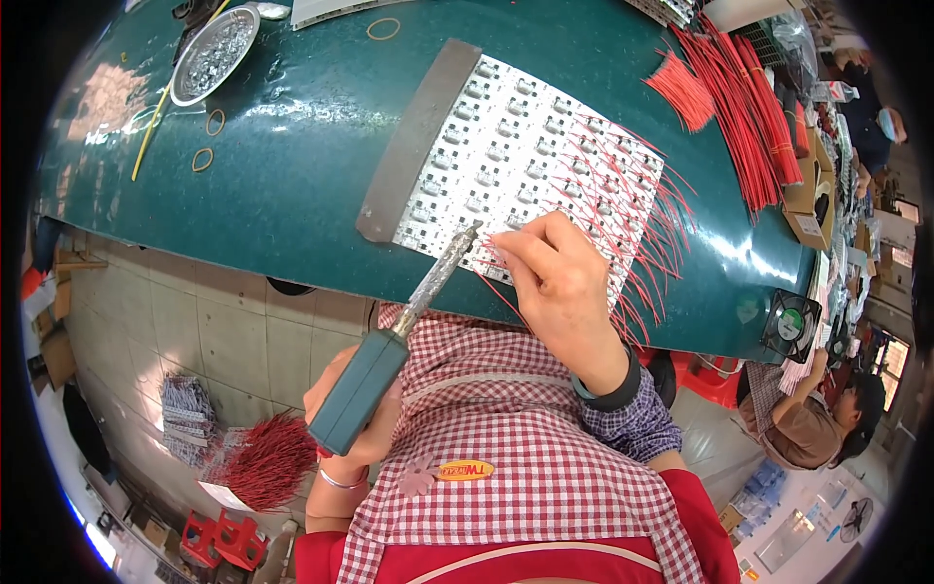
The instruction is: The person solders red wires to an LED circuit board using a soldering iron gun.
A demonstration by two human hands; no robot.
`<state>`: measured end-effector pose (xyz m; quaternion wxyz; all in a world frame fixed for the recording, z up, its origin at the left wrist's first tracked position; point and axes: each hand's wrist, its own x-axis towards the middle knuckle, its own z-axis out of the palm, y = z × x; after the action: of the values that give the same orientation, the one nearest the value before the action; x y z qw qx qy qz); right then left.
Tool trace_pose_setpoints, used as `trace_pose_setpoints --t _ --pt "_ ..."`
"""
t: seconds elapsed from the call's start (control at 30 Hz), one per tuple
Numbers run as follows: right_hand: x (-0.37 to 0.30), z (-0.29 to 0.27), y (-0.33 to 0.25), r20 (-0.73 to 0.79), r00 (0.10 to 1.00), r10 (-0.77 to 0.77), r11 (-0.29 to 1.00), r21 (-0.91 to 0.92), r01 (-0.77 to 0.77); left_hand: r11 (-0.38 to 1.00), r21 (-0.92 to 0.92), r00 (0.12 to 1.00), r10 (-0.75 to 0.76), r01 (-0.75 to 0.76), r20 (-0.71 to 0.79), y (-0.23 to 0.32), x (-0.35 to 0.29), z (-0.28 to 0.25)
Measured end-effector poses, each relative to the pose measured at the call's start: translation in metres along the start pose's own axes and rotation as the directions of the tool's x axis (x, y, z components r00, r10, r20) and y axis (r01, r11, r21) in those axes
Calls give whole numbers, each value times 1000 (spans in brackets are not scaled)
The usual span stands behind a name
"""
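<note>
My left hand (pixel 382 428) is wrapped round the green handle of a soldering iron (pixel 358 391). The iron's metal shaft slants up to the right, and its tip is over the near edge of a white circuit board panel (pixel 498 146). Rows of small components cover the panel, which lies on the green table. Just right of the tip, my right hand (pixel 564 277) pinches a thin red wire (pixel 501 292) between thumb and forefinger. Whether the tip touches the board I cannot tell. Many red wires (pixel 642 234) stick out from the panel's right part.
A dark grey strip (pixel 420 141) runs along the panel's left edge. Bundles of red wire (pixel 744 127) lie at the far right, with a small black fan (pixel 790 325) nearer. A metal bowl (pixel 216 58) of silvery bits stands far left. Another person (pixel 803 414) sits at the right.
</note>
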<state>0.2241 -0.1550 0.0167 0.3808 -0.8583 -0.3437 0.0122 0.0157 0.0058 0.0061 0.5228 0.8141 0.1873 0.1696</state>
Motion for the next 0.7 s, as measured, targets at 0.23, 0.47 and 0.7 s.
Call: trace_pose_setpoints --t 0.23,0.47,0.7 --pt "-1 3 3 -16 999 -41 998 -39 40 994 5 994 106 -106 40 7 18 4" --pt "-1 5 3 -24 998 -66 997 -43 65 998 59 997 19 -24 80 8 18 4" --pt "1 1 2 -22 998 -61 996 -70 59 994 108 936 49 -12 -348 -12 -6 -66"
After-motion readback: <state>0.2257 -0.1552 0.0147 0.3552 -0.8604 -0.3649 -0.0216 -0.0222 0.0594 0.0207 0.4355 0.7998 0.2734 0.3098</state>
